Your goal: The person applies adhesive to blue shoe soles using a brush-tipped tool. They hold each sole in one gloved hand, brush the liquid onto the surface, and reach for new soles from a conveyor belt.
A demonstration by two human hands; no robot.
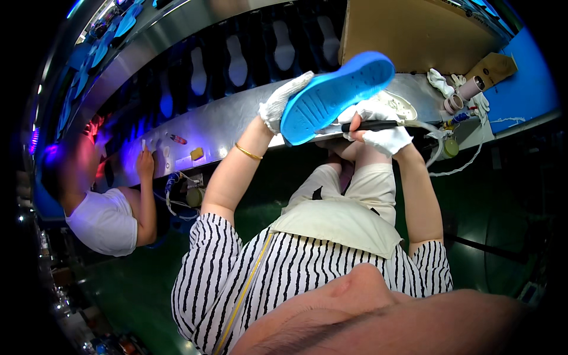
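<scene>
My left hand (283, 102), in a white knit glove, grips a bright blue shoe sole (338, 94) by its left edge. The sole is tilted up above the bench, its grooved face toward me. In my right hand (387, 139), gloved in white with some fingertips bare, is a black pen-shaped tool (377, 125). Its tip is close to the sole's lower edge; I cannot tell whether they touch. A pale tube runs off from the tool's right end. Behind my right hand, a cream perforated shoe piece (403, 105) lies on the bench, partly hidden.
Beyond the metal bench (207, 127) runs a dark rack with several grey shoe soles (237, 62). A cardboard box (414, 38) stands back right, near white gloves (439, 83) and pinkish cylinders (471, 87). Cables and hoses (473, 157) hang at right. Another person (106, 219) works at left.
</scene>
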